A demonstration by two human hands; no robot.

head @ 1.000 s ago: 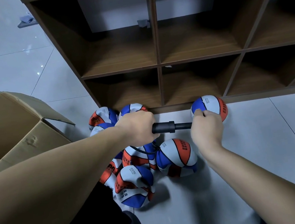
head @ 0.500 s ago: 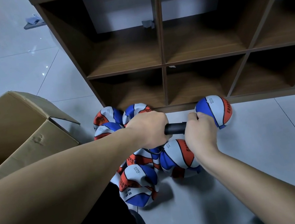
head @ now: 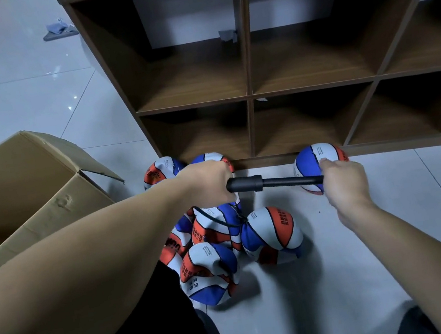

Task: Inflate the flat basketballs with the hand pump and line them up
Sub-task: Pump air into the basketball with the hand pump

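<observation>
A: Where is the black plastic hand pump (head: pixel 271 182) sitting?

B: Mid-frame, lying almost level, its long axis running left to right. The left hand (head: pixel 207 184) is wrapping its fingers tight round the thick barrel end, and the right hand (head: pixel 344 184) is curling closed round the handle at the far end of the thin rod, which is showing drawn out between the two fists.

A: And the ball being filled?

B: A thin black hose (head: pixel 216 221) is dropping from under the left fist into the heap of flat red, white and blue basketballs (head: pixel 220 242) just below the pump. I cannot tell exactly which one it is entering.

A: So the coming stroke?

B: Judging by the extended rod, the right hand is the one doing the travelling, pushing leftward along the pump's axis toward the barrel while the left is bracing it.

A: Any finished?

B: One round red, white and blue basketball (head: pixel 310 163) is resting against the foot of the brown wooden cubby shelf (head: pixel 248 98), right of centre, partly behind the right fist.
</observation>
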